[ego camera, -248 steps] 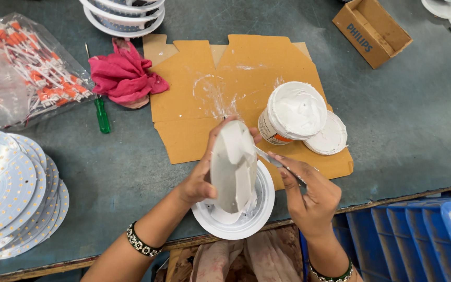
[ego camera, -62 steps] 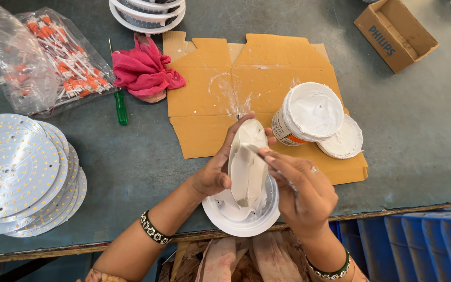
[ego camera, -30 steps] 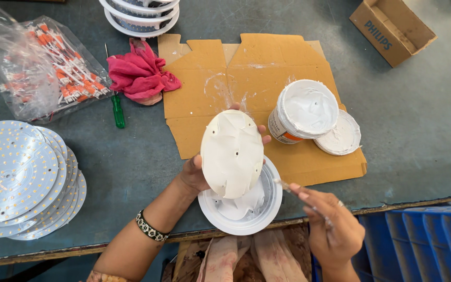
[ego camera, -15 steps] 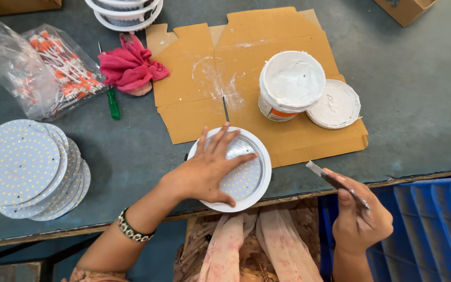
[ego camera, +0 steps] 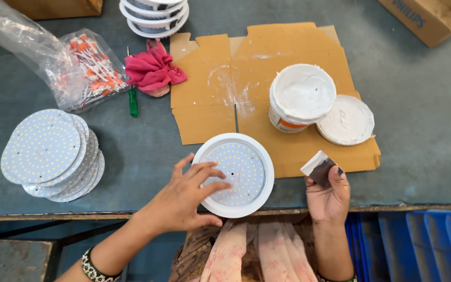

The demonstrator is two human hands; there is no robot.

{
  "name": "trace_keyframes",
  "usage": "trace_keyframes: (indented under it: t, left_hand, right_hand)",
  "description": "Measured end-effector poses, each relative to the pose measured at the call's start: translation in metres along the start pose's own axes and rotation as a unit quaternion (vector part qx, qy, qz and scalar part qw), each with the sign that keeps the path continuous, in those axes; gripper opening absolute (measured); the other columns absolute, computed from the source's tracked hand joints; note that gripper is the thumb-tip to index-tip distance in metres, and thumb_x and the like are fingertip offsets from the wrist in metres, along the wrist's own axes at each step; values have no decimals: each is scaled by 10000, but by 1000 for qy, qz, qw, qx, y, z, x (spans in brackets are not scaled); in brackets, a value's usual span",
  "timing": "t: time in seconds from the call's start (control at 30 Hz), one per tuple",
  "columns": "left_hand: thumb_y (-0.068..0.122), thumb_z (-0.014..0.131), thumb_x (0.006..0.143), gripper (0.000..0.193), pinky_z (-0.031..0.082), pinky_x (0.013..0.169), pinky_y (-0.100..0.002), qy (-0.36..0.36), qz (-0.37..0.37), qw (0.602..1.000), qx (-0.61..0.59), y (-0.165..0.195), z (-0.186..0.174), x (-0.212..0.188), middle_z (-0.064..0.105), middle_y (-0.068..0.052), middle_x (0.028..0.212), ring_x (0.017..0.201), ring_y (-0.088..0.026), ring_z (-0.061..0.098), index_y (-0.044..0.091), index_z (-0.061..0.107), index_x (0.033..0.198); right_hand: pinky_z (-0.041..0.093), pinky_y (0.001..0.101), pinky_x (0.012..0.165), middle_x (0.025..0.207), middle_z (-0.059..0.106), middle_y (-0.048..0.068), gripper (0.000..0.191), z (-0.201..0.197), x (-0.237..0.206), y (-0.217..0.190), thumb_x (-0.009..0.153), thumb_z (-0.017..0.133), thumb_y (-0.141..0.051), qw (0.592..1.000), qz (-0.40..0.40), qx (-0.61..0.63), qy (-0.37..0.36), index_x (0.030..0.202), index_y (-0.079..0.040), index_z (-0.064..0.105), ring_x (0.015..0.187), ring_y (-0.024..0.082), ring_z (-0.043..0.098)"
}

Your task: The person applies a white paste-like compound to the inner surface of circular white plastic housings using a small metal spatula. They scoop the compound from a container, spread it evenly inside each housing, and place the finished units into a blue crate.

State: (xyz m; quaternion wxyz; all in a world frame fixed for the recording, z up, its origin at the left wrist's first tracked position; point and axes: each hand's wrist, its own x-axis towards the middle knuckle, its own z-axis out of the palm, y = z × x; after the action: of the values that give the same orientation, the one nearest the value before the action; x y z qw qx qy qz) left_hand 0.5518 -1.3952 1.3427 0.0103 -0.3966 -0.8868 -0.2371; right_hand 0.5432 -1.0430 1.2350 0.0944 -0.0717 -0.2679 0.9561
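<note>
White paste (ego camera: 305, 93) in open tub (ego camera: 280, 116)

The lamp (ego camera: 234, 175) lies at the near edge of the table (ego camera: 424, 136), partly on the cardboard (ego camera: 267, 68). The tub (ego camera: 301, 96) stands on the cardboard, its lid (ego camera: 346, 120) just right. The discs (ego camera: 48, 154) lie far left.

one paste tub (ego camera: 302, 97), one lid (ego camera: 346, 119), one screwdriver (ego camera: 132, 101), one pink cloth (ego camera: 154, 69)
</note>
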Motion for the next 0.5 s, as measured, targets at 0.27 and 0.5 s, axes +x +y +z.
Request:
trace_keyframes:
  t: [0.27, 0.5]
  left_hand:
    - [89, 731, 819, 308, 481, 899, -379, 125, 131, 983, 44, -37, 8, 1, 651, 14, 981, 979, -191, 644, 157, 733, 1120]
    - [83, 752, 835, 281, 456, 794, -405, 253, 31, 958, 132, -109, -67, 35, 639, -7, 919, 893, -245, 595, 174, 782, 1100]
  right_hand:
    - [485, 353, 796, 1215, 746, 42, 193, -9, 38, 10, 1038, 663, -175, 995, 57, 79, -22, 1203, -83, 705, 1096, 180, 669]
    - [498, 367, 820, 1230, 727, 78, 234, 2, 45, 31, 1061, 653, -170, 997, 47, 42, -40, 1258, -44, 665, 1095, 206, 662]
